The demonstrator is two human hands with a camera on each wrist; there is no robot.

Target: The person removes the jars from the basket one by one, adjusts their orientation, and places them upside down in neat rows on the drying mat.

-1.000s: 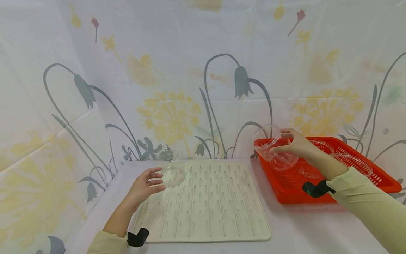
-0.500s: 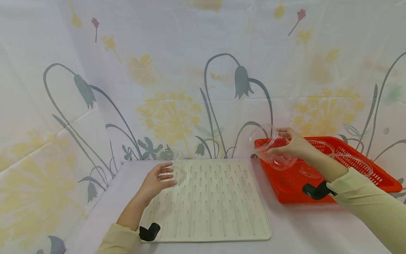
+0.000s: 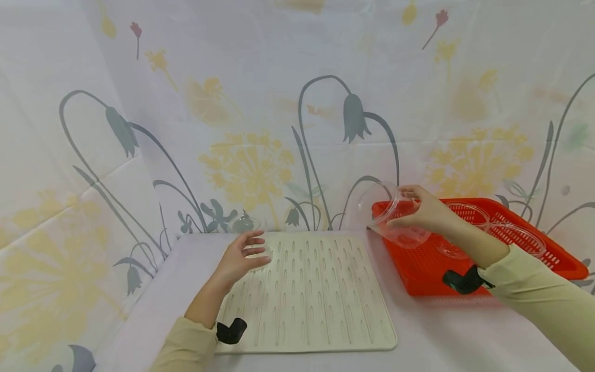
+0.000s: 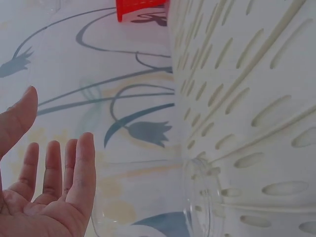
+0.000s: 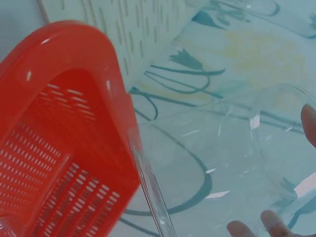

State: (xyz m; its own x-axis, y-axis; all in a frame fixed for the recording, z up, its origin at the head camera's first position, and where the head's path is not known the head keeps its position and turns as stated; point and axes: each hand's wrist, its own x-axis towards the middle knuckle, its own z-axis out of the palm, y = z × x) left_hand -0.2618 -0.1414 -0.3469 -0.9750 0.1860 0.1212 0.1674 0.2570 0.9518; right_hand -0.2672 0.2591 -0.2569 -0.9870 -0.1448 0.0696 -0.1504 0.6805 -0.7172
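Tilted above the left end of the red basket [image 3: 409, 281] is a clear plastic container [image 5: 202, 158], its wide rim toward the basket in the right wrist view. My right hand [image 3: 425, 212] grips it near the other end, thumb on one side and fingers on the other. A second clear container [image 4: 148, 197] stands upside down at the back left of the cream ridged mat [image 3: 321, 289]. Beside it my left hand [image 3: 244, 261] hangs over the mat with fingers spread and nothing held, partly covering that container in the head view.
More clear containers [image 3: 516, 240] lie inside the slotted red basket at the right. Behind the table rises a white cloth backdrop [image 3: 279, 62] with printed flowers. White cloth [image 3: 432, 336] covers the table in front of the basket.
My left hand has moved right and slightly up over the mat. The container in my right hand has shifted a little left and tilted further.
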